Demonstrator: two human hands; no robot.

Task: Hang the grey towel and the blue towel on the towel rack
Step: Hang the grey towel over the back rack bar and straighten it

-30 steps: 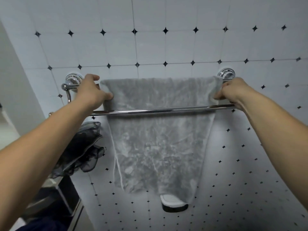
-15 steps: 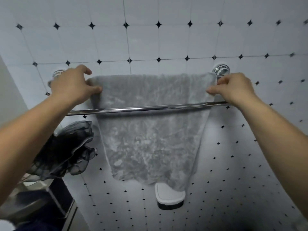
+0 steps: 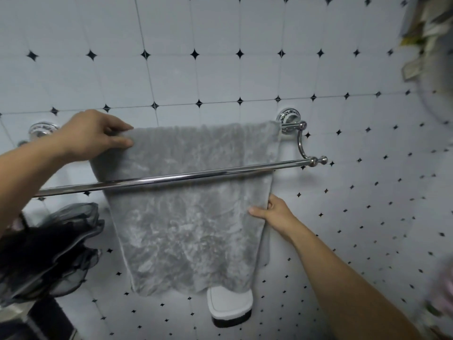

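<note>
The grey towel [image 3: 191, 217] hangs over the back bar of the chrome towel rack [image 3: 186, 177], draping down behind the front bar. My left hand [image 3: 95, 136] pinches the towel's top left corner at the back bar. My right hand [image 3: 274, 211] grips the towel's right edge below the front bar, thumb in front of the cloth and fingers behind it. No blue towel is in view.
A dark sheer fabric bundle [image 3: 46, 249] hangs at the lower left by the wall. A white and black wall fixture [image 3: 229, 306] sits below the towel's hem. Blurred objects [image 3: 426, 28] fill the upper right corner. The tiled wall [image 3: 245, 77] lies behind.
My right hand left the towel's top right corner and dropped to its right edge below the front bar. The view swung right, showing the rack's right bracket.
</note>
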